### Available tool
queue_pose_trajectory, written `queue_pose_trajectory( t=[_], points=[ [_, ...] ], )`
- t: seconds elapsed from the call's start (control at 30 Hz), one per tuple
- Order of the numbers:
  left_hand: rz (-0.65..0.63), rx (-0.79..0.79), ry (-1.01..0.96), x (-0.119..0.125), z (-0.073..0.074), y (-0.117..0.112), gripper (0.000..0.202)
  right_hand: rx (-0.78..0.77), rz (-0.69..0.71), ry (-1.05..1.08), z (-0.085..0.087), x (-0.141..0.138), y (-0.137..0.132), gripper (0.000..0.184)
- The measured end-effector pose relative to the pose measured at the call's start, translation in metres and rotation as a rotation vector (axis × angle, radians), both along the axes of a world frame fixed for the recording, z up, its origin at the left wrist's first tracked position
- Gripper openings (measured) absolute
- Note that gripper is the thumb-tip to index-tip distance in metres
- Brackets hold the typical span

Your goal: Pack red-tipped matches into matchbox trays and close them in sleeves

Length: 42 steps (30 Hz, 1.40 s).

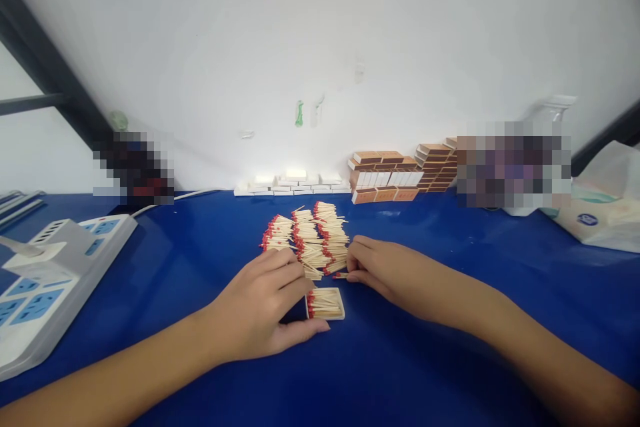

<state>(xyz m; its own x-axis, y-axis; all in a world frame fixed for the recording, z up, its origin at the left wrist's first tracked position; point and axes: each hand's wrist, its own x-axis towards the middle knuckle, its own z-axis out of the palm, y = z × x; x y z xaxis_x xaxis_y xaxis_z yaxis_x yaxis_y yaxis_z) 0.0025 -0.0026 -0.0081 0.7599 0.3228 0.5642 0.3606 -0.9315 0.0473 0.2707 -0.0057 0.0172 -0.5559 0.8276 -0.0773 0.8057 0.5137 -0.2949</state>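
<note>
One or two matches (341,275) sit tightly pinched in my right hand (375,263), mid-frame; my left hand (270,297) curves, thumb spread, around the matchbox tray (343,310), lower centre, grip unclear.

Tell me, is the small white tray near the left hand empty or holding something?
Not empty: red-tipped matches lie side by side in the small white tray. Whether it's completely full, I cannot tell.
</note>
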Motion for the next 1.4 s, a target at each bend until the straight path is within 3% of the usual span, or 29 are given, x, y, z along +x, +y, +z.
queue_pose_trajectory(
  t=[0.33,0.73,1.4],
  points=[
    [0.027,0.017,-0.008,-0.001,0.0,0.001,0.033,0.127,-0.029,0.156,0.009,-0.006,-0.001,0.015],
    [0.061,0.058,-0.04,0.001,0.001,0.001,0.032,0.233,0.034,0.249,0.01,-0.01,-0.005,0.009],
    [0.083,0.078,-0.046,0.002,0.002,0.001,0.029,0.172,0.052,0.204,0.005,-0.022,-0.011,0.01]
  ],
)
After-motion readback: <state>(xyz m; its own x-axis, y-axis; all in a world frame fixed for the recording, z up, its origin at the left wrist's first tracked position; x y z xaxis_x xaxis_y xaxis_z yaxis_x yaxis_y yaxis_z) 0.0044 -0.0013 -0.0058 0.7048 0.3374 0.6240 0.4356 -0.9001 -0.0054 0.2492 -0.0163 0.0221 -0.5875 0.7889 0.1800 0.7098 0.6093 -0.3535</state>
